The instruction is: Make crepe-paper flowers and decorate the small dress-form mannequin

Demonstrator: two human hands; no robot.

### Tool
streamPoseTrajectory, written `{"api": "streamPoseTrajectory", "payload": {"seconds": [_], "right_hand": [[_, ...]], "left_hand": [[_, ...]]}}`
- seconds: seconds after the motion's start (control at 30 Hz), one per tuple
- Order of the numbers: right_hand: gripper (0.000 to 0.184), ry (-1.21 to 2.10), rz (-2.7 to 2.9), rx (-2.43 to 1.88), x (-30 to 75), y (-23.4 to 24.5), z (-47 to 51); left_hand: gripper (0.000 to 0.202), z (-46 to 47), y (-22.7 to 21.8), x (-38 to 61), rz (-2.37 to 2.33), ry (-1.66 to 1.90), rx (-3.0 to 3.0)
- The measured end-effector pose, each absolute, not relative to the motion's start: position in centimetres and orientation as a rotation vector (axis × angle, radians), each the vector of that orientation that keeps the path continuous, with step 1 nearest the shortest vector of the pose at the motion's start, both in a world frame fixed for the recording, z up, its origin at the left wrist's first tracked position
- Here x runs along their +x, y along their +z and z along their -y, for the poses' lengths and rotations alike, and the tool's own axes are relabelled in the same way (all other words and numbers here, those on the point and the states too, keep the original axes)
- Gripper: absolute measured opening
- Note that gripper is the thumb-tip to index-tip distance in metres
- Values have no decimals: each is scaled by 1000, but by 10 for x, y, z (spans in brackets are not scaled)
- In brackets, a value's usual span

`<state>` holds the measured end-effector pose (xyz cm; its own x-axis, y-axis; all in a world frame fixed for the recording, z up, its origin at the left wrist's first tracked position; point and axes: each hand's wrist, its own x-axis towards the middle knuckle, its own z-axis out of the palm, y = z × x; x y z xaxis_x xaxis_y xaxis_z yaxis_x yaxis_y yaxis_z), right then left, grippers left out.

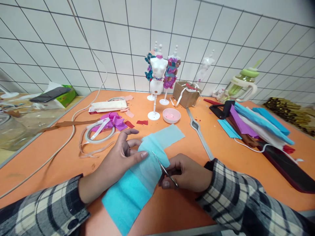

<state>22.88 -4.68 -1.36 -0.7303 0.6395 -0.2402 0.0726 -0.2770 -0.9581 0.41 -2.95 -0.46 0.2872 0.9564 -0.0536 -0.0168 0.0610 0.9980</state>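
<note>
In the middle of the orange table I have a strip of turquoise crepe paper (130, 200), its near end darker and its upper part paler. My left hand (125, 152) pinches the paper's left edge between thumb and fingers. A small pair of metal scissors (163, 168) is in my right hand (188, 173), with fingers around the handles and one blade lying over the paper. The other blade is hidden. Just beyond lies a pale blue paper piece (169, 136), partly covered by the strip. Small red scraps (142, 122) lie behind my left hand.
Small white mannequins (157, 72) stand at the back beside a pink bowl (171, 115) and a cardboard box (185, 95). A tape roll (88, 135) and purple paper (118, 122) lie left, near a white cable (73, 131). Folded coloured papers (261, 119) and a jug (242, 87) are right.
</note>
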Motion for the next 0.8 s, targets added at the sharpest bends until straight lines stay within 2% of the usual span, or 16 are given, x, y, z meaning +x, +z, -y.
{"api": "streamPoseTrajectory", "payload": {"seconds": [0.07,0.13,0.23,0.4,0.67,0.8], "right_hand": [[45,2069,1590,-894,228,-13,46],[47,2069,1586,-909,227,-12,46],[50,2076,1579,-911,226,-12,46],[51,2086,1622,-892,228,-13,46],[49,2080,1744,-890,233,-10,46],[52,2084,1730,-900,233,-8,46]], "left_hand": [[52,26,-4,4,-1058,1013,1274],[42,24,-2,3,-1020,914,1320],[39,24,-1,2,-910,735,1339],[31,28,-4,3,-941,719,1314],[48,29,-4,3,-891,713,1319],[45,29,-6,0,-884,698,1448]]}}
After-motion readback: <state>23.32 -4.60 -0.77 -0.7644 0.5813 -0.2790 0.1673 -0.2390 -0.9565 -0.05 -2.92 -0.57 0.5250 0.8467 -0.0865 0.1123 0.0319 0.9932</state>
